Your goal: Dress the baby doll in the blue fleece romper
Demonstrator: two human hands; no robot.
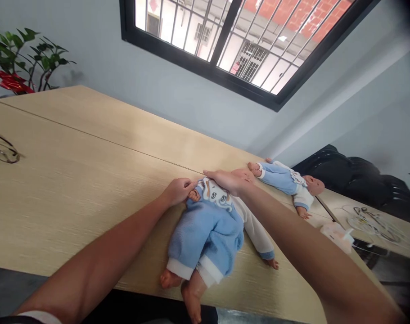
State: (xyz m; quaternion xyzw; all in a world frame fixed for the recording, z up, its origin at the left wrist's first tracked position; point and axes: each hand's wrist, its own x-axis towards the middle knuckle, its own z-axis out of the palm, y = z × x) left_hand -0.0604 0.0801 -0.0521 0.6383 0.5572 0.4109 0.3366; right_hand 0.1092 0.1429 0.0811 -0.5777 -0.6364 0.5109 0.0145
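A baby doll [208,225] in a blue and white outfit lies on its back on the table, feet toward me. Its bib front has an animal face on it. My left hand [178,191] is closed at the doll's sleeve by its small hand, fingers curled against the cloth. Across the doll's upper chest lies my right hand [227,181], its fingers straight and pointing left. This hand and forearm partly hide the doll's head [243,174]. The doll's other arm [259,231] stretches out under my right forearm.
A second, similarly dressed doll [282,177] lies at the back right of the wooden table [90,180]. Beyond it are black chairs [353,175], white cables [373,222] and a pale object [336,236]. Glasses [2,150] rest at far left, near a potted plant [29,56].
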